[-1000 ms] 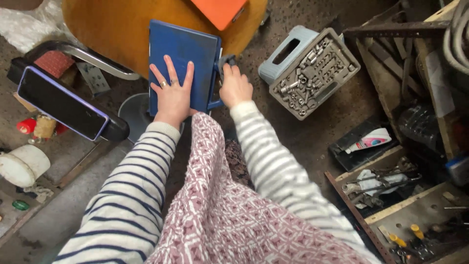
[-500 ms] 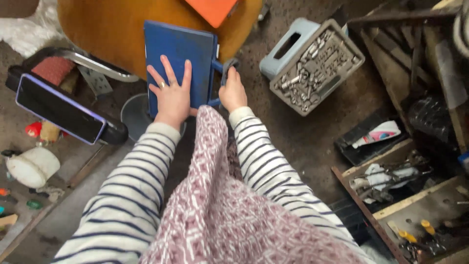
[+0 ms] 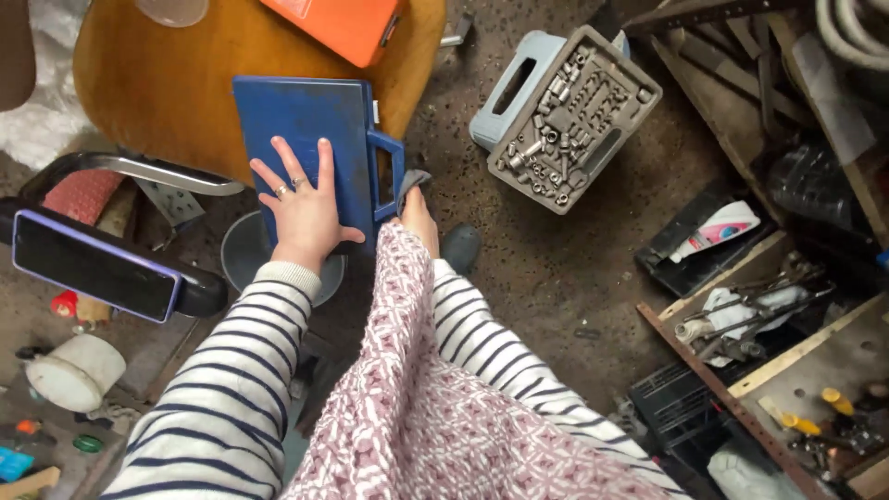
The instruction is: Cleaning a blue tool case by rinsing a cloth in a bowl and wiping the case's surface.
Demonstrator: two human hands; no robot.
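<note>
Workshop floor of rough, speckled concrete (image 3: 556, 268), littered with tools, seen from above. A round wooden seat (image 3: 176, 83), smooth and amber, carries the landmark: a flat, rectangular blue tool case (image 3: 301, 139) of scuffed plastic with a moulded handle on its right edge, lying closed and overhanging the seat's near rim. The left hand (image 3: 301, 208), wearing rings, lies flat on the case's near half, fingers spread and grasping nothing. The right hand (image 3: 419, 215), largely hidden by a pink-and-white patterned cloth (image 3: 407, 398), is closed on a small grey rag (image 3: 410, 182) just beside the case's handle, at its near end. Both sleeves are white with dark stripes. Beyond the case, an orange plastic case (image 3: 343, 26) rests on the seat. Right of the case, well apart on the floor, a grey moulded socket tray (image 3: 565, 116) lies open, filled with metal sockets. Left of the case, a dark phone (image 3: 88, 264) with a lilac rim sits in a black holder; nearer still stands a white cylindrical tub (image 3: 74, 370). Far right of the case, wooden trays (image 3: 787, 343) hold wrenches and screwdrivers.
</note>
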